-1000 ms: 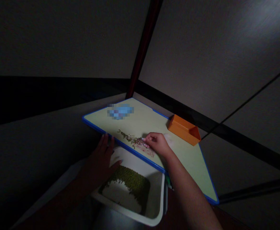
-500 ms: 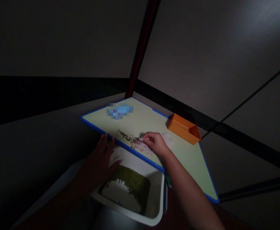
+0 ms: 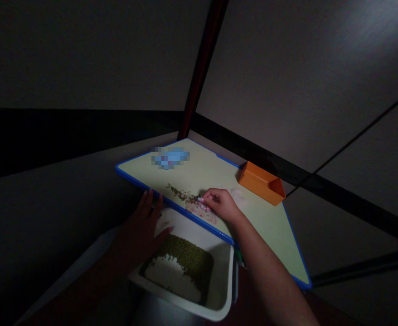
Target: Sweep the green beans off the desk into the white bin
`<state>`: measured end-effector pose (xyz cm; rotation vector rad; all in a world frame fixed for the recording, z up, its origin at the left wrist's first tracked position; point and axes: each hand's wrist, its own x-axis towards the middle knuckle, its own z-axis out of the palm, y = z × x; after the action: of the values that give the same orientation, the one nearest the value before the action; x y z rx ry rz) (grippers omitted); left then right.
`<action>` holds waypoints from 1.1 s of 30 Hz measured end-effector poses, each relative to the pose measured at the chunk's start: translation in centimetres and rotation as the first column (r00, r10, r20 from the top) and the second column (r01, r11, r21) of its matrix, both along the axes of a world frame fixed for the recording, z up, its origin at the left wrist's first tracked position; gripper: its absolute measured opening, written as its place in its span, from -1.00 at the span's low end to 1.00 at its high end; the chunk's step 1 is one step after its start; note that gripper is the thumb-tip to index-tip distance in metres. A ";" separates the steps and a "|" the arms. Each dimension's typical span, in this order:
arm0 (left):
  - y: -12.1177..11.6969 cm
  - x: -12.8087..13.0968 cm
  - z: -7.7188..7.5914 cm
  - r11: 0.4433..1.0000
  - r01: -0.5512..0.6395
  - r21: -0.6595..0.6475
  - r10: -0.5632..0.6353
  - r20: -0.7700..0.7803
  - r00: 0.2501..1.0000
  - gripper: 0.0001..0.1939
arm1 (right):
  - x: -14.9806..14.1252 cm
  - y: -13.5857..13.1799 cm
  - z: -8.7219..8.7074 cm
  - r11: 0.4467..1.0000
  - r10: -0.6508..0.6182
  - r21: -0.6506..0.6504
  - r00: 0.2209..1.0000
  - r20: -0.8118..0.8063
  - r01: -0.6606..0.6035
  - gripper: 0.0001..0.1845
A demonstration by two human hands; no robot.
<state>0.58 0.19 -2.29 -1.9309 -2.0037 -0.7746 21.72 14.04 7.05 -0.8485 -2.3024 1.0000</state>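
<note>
Slightly but visibly, the right hand point(image 3: 222, 203) had shifted left on the blue-rimmed surface point(image 3: 279, 233) since a second earlier, so its work at the bean trail point(image 3: 180, 194) seemed only a little further along. Its fingers were pinched together at the trail's right end; whether they gripped a bean could not be told. The left hand point(image 3: 143, 228), loosely spread and apparently holding nothing, rested at the near edge, beside the white tub point(image 3: 221, 313) of green beans point(image 3: 190, 253). The faint pink print point(image 3: 204, 213) was unreadable.
</note>
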 end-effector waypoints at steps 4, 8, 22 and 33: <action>0.0 0.1 0.1 1.000 0.008 0.007 -0.008 -0.004 1.000 -0.08 | 0.2 -0.1 0.1 0.999 0.000 -0.036 1.000 -0.016 -0.001 -0.70; 0.0 0.0 0.1 1.000 0.009 0.016 -0.008 -0.020 1.000 -0.09 | 0.6 0.2 0.3 0.995 -0.075 0.062 0.997 -0.022 0.076 -0.73; 0.2 -0.2 -0.2 0.999 0.028 0.021 -0.027 -0.009 1.000 -0.08 | 1.2 1.2 0.2 0.872 -0.387 0.371 0.914 0.123 0.320 -0.76; 0.2 -0.1 -0.1 1.000 0.022 0.012 -0.021 -0.016 1.000 -0.08 | 1.3 0.6 0.3 0.981 -0.137 0.142 0.990 0.028 0.131 -0.71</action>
<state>0.48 0.43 -2.40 -1.9487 -1.9677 -0.7727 23.01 14.62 7.30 -0.9571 -2.2817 0.7621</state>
